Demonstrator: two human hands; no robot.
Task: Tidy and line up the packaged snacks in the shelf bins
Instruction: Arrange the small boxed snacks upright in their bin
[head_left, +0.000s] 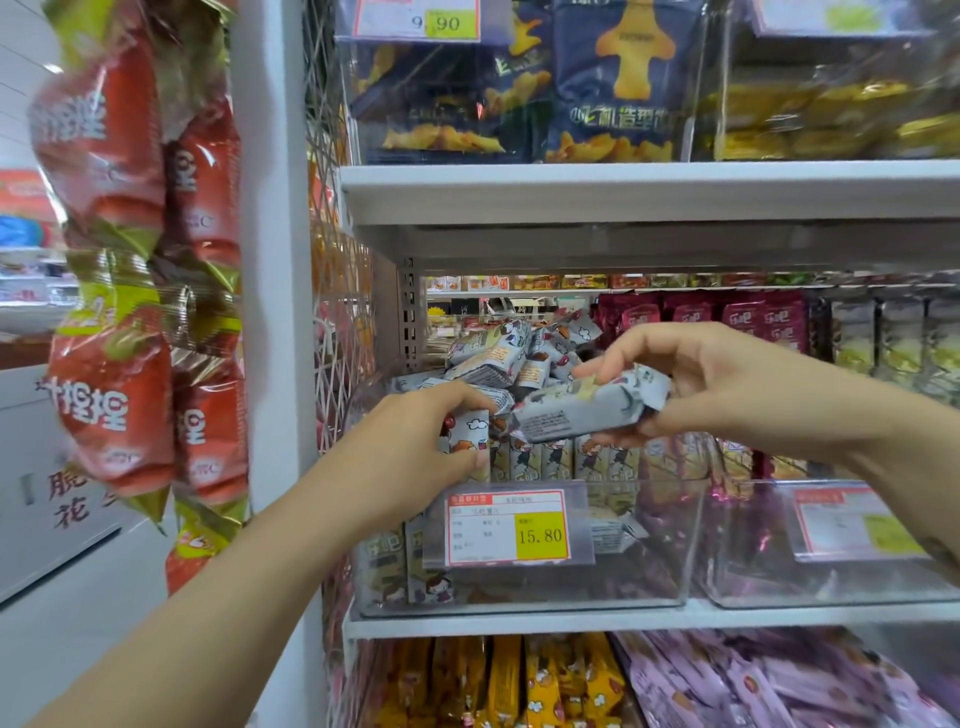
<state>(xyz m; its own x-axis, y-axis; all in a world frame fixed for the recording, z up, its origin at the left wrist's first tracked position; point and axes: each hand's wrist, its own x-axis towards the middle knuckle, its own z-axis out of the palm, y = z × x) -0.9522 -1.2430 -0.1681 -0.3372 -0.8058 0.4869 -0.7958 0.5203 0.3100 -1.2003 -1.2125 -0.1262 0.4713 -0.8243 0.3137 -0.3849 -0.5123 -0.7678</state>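
A grey snack pack lies on its side in the air just above the clear bin, pinched at its right end by the right hand, fingers on top and thumb beneath. The left hand grips a second pack, which stands upright at the left end of the front row. Behind the row, a loose heap of the same packs sits jumbled at the back of the bin. The step in hand looks like feeding loose packs into the standing row. Next, the held pack likely needs turning upright and slotting in beside the others while the left hand steadies the row. The bin sits on the middle shelf, with a price tag clipped to its front.
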